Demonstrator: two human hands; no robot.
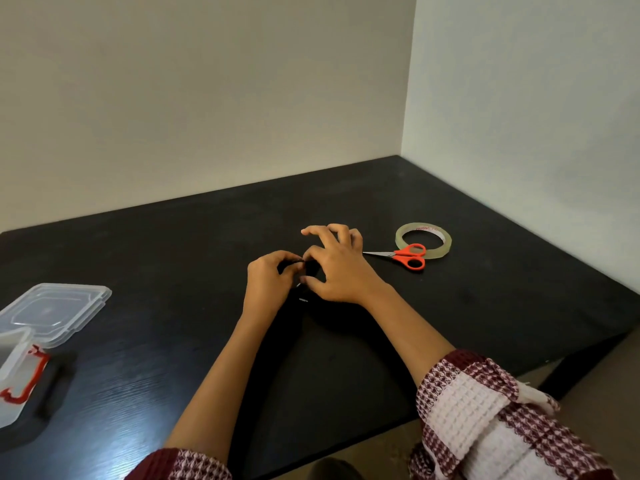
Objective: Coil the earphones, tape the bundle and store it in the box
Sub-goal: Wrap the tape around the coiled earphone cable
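Black earphones (304, 271) sit between both hands at the middle of the black table (485, 289), mostly hidden and hard to tell from the dark top. My left hand (268, 284) pinches the cord with curled fingers. Touching it on the right, my right hand (334, 265) grips the cord with thumb and forefinger, other fingers spread. A roll of clear tape (423, 240) lies to the right. The clear plastic box (15, 372) with red clips stands at the left edge, its lid (57, 310) lying beside it.
Orange-handled scissors (407, 256) lie against the tape roll, blades pointing towards my right hand. Walls meet in a corner behind the table. The table's front edge runs close to my sleeves, with a leg at the lower right.
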